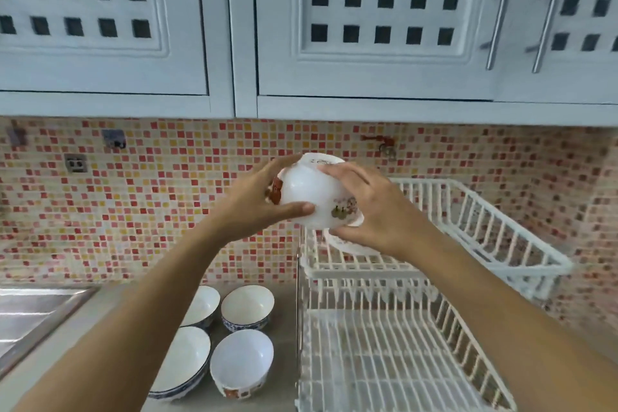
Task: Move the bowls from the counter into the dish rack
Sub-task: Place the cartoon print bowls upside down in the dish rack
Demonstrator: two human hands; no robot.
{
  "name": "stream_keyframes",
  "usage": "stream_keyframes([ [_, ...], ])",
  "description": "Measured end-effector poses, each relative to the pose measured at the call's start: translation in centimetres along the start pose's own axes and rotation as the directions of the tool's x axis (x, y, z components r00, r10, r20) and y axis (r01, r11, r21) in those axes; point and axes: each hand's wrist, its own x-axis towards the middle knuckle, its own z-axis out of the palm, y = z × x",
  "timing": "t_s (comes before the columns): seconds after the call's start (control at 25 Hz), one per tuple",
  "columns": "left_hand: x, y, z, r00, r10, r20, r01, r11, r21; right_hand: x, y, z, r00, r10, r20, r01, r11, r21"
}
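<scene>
A white bowl with red and brown flower prints (309, 192) is held up in the air, turned on its side, above the left end of the upper tier of the white two-tier dish rack (481, 227). My left hand (257, 201) grips its left side and my right hand (374, 211) grips its right side. Under my right hand the rim of another white bowl (337, 241) shows in the upper tier. Several white bowls stand upright on the counter to the left of the rack, among them one with a blue pattern (247, 306) and one with red prints (242, 366).
The rack's lower tier (384, 361) holds nothing. A steel sink (36, 314) lies at the far left. Pale cabinets (368, 27) hang overhead, and the mosaic tile wall (150, 204) behind carries hooks and a socket.
</scene>
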Motion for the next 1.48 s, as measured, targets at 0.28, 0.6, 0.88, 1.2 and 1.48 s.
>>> stream_keyframes([
  [0.28,4.9,2.0,5.8,0.977,-0.065,-0.202,0.055,0.997,-0.053,-0.5,6.2,0.0,0.956,0.280,0.089,-0.293,0.931,0.216],
  [0.6,8.1,3.0,10.3,0.982,-0.076,-0.170,0.069,0.996,-0.052,0.1,13.9,2.6,0.939,0.341,0.048,-0.319,0.810,0.492],
  [0.88,9.6,-0.4,8.6,0.975,-0.013,0.221,0.062,0.974,-0.216,0.2,18.2,2.2,0.944,0.191,0.270,-0.320,0.737,0.595],
  [1.2,9.6,-2.2,11.1,0.966,-0.080,0.245,0.081,0.997,0.005,0.2,19.6,4.9,0.891,0.119,0.438,-0.357,0.779,0.516],
  [1.48,10.1,-2.0,12.0,0.949,-0.134,0.287,0.075,0.976,0.205,1.3,19.4,5.6,0.899,0.164,0.406,-0.341,0.843,0.417],
])
